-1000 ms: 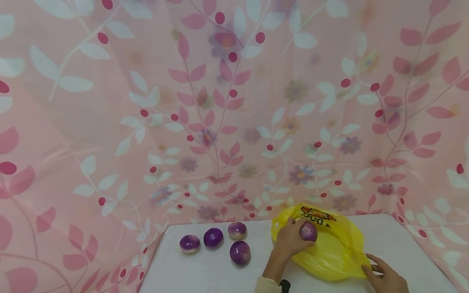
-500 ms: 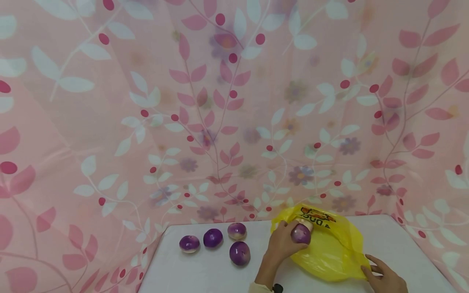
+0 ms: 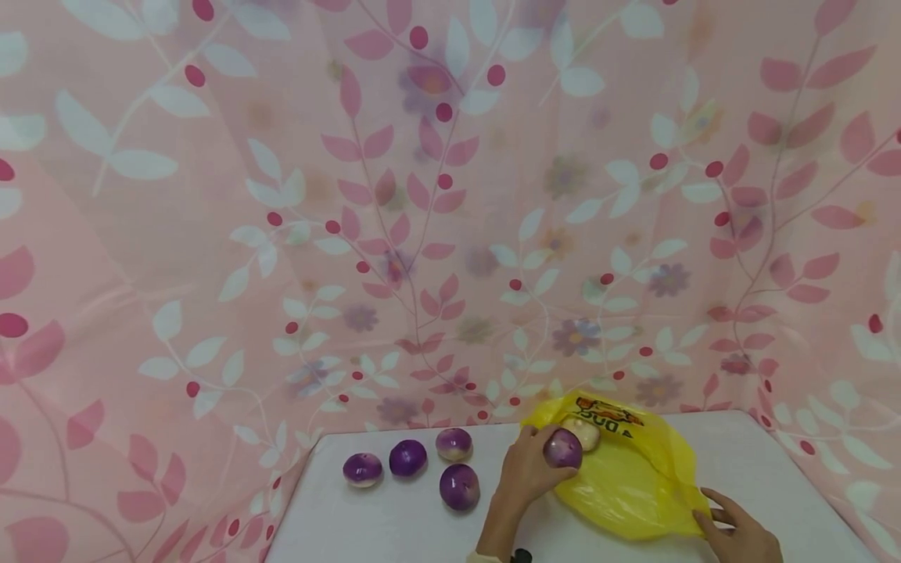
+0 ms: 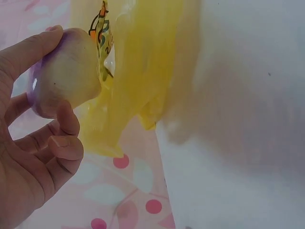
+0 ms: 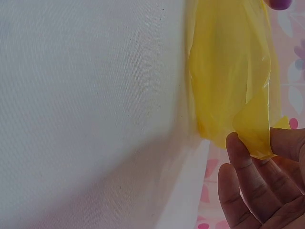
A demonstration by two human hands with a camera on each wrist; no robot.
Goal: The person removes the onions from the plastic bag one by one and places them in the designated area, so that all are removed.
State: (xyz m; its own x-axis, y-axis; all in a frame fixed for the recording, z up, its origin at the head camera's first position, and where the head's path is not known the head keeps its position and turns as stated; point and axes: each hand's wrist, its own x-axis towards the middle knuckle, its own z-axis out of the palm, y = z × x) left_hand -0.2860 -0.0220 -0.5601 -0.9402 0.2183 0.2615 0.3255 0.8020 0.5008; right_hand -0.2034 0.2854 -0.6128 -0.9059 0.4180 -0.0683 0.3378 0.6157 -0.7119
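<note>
Since the left hand (image 3: 524,469) has its fingers wrapped round what looks like a purple-top turnip (image 3: 563,450), that's the bit worth talking about. It's up at the left side of a yellow plastic bag (image 3: 619,500), right by the mouth; whether it actually touches the plastic, I can't tell. Meanwhile the right hand (image 3: 739,536) pinches the bag's near right corner between thumb and fingers.

Handling-wise, I'd guess the turnip is firm and fairly solid for its size, not something you'd crush, but that glossy skin could be slick, and a drop might bruise it if it's real. Best hold is round the widest part, thumb against fingers, pretty much like the left hand has it. The bag's the opposite: thin, floppy, nearly weightless, so I'd keep to the rim and not tug hard in case it tears.

Just beside the held one sits a pale roundish thing (image 3: 584,432) at the bag's mouth, maybe another turnip showing its underside, can't say for sure. Four more purple-and-white turnips (image 3: 460,487) sit in a loose cluster over on the left of the white surface (image 3: 394,532).
</note>
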